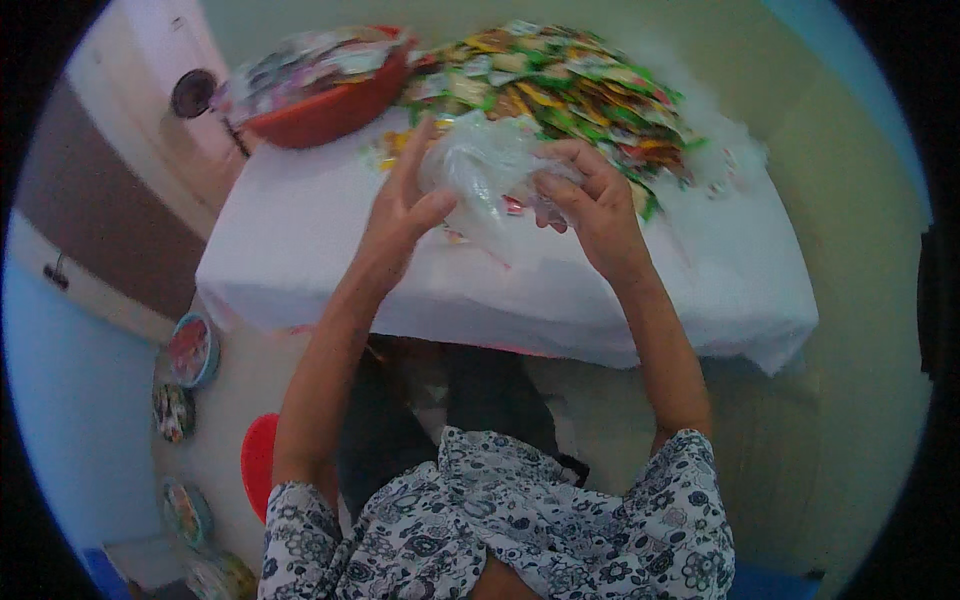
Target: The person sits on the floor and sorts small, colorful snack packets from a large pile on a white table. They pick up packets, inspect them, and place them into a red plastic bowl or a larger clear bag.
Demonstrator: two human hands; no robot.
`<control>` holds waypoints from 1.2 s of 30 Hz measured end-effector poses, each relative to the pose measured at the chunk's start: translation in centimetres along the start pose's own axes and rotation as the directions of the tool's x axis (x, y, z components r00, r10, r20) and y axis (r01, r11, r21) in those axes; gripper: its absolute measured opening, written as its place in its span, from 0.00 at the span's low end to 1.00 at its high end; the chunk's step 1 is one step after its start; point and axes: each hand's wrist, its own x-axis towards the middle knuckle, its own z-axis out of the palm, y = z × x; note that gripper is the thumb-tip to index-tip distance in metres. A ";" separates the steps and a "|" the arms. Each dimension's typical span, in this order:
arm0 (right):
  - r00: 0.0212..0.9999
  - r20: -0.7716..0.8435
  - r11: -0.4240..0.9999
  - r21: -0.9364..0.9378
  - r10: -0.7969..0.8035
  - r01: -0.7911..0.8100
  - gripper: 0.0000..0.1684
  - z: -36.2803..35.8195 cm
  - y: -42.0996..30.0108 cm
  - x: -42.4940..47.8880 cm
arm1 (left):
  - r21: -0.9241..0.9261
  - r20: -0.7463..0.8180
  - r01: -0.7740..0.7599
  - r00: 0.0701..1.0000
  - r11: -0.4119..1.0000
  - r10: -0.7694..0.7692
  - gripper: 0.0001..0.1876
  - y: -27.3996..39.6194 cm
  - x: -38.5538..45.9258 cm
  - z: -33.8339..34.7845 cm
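A clear plastic bag (480, 169) spans the space between my two hands above the table. My right hand (589, 191) pinches its gathered right side between thumb and fingers. My left hand (409, 199) rests at the bag's left side, thumb and fingers spread apart; whether it touches the film cannot be told. Behind the bag lies a large heap of small printed packets (555, 82) in green, yellow and brown. A few more packets show partly behind the bag. The white tablecloth (292, 225) is under them.
An orange-red basin (330, 112) full of packets stands at the table's back left. Clear plastic bags (724, 150) lie at the back right. On the floor at left are a blue-rimmed basin (216, 352), several other filled containers and a red seat (259, 465).
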 end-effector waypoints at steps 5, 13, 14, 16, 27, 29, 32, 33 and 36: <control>0.991 0.066 0.991 -0.062 -0.117 0.121 0.26 2.1 1.8 5.1 | 0.045 -0.065 0.250 0.967 0.967 -0.247 0.25 1.6 0.0 -2.7; 0.994 -0.068 0.996 0.033 -0.085 0.088 0.23 1.6 5.5 9.4 | 0.143 -0.291 0.349 0.909 0.926 -0.298 0.27 4.0 -1.8 -10.4; 0.997 -0.052 0.997 0.049 -0.059 0.061 0.23 1.7 5.8 9.2 | 0.150 -0.310 0.350 0.905 0.925 -0.292 0.27 4.3 -1.7 -10.6; 0.998 -0.025 0.993 0.103 -0.050 0.052 0.20 1.8 6.1 9.1 | 0.049 -0.360 0.336 0.884 0.940 -0.297 0.25 3.9 -2.0 -11.3; 0.995 -0.096 0.978 0.208 0.027 -0.007 0.16 0.5 7.9 9.4 | -0.232 -0.259 0.342 0.881 0.911 -0.397 0.07 1.1 -2.6 -12.2; 0.984 -0.160 0.995 0.076 0.079 -0.068 0.18 1.1 7.2 9.0 | -0.258 -0.302 0.264 0.891 0.929 -0.337 0.07 1.5 -2.7 -12.0; 0.941 -0.222 0.951 -0.231 -0.257 0.205 0.20 0.9 8.3 9.1 | -0.245 -0.443 0.157 0.860 0.957 -0.255 0.11 2.4 -2.1 -10.5; 0.910 -0.261 0.933 -0.249 -0.323 0.260 0.20 1.2 7.8 9.1 | -0.231 -0.509 0.118 0.831 0.966 -0.224 0.13 2.7 -2.0 -10.1; 0.804 -0.316 0.848 -0.357 -0.504 0.392 0.18 2.2 5.9 8.0 | -0.127 -0.554 0.075 0.822 0.989 -0.134 0.15 3.3 -2.3 -9.3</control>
